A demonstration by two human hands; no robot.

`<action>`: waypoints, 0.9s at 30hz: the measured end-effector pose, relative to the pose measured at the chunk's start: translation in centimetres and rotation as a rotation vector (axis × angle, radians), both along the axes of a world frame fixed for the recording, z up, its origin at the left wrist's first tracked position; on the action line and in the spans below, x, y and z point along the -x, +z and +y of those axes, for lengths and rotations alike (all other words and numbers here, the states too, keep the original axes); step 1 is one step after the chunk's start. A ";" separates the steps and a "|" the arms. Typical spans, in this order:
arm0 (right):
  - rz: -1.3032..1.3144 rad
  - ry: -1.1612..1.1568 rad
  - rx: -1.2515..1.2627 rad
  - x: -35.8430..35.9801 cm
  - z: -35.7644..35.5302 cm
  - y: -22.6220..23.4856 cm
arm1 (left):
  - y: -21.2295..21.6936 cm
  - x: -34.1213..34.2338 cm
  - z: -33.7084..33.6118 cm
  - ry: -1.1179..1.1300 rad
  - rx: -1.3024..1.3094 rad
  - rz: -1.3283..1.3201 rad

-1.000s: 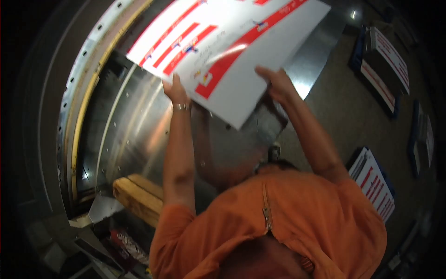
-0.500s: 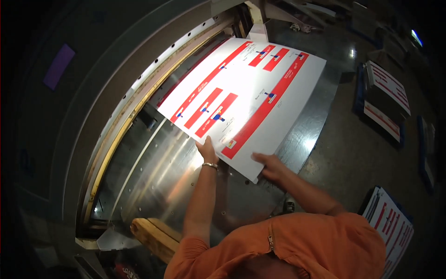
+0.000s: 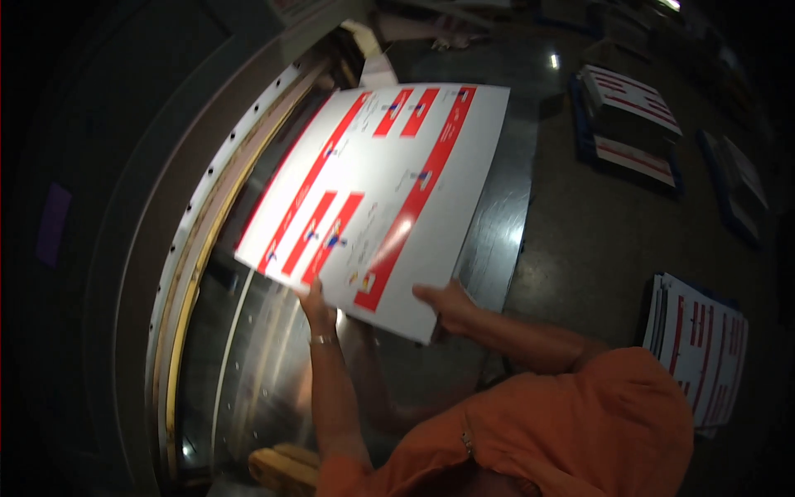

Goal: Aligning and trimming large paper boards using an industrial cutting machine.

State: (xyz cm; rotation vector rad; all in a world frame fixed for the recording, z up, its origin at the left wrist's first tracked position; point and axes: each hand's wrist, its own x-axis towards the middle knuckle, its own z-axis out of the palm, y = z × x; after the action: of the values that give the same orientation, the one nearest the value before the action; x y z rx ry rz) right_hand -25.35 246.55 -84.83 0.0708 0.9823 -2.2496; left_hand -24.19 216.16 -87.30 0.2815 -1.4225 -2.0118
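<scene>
A large white printed sheet stack (image 3: 377, 195) with red bars and small blue marks lies tilted over a shiny metal machine table (image 3: 273, 373). My left hand (image 3: 314, 300) grips its near edge from below. My right hand (image 3: 447, 302) holds the near right corner, thumb on top. Both forearms come out of orange sleeves (image 3: 563, 431) at the lower edge. The far end of the sheets reaches toward the machine's back, beside its curved pale rail with holes (image 3: 232, 157).
A wooden block (image 3: 281, 468) lies on the metal table near my left elbow. On the dark floor to the right stand stacks of similar printed sheets (image 3: 704, 348), and more on blue pallets (image 3: 629, 124) further back.
The sheet stack has come down from in front of my head and forward onto the machine table. Both hands stayed on its near edge, and the view tilted down over the table.
</scene>
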 end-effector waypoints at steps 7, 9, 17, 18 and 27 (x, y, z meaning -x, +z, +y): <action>0.173 -0.066 -0.090 1.0 -2.0 -0.3 | -1.5 2.5 -1.7 0.328 0.012 -0.155; 0.107 -0.032 -0.061 0.9 -2.4 -0.8 | -2.8 2.0 -2.9 0.269 -0.062 -0.016; 0.237 0.012 -0.175 2.9 -3.8 -0.4 | -1.9 2.8 -2.4 0.369 -0.088 -0.217; 0.022 0.051 -0.070 2.5 -3.6 -0.5 | -1.6 2.6 -1.6 0.394 -0.096 -0.211; 0.095 0.257 0.175 -2.1 0.5 1.2 | 1.2 0.9 3.0 0.338 -0.116 -0.250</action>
State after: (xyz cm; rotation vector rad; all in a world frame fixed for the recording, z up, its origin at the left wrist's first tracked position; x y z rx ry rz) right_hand -23.25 247.03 -83.65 -0.2287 0.7898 -2.1049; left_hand -25.06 219.21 -86.12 0.7931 -1.3012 -1.8255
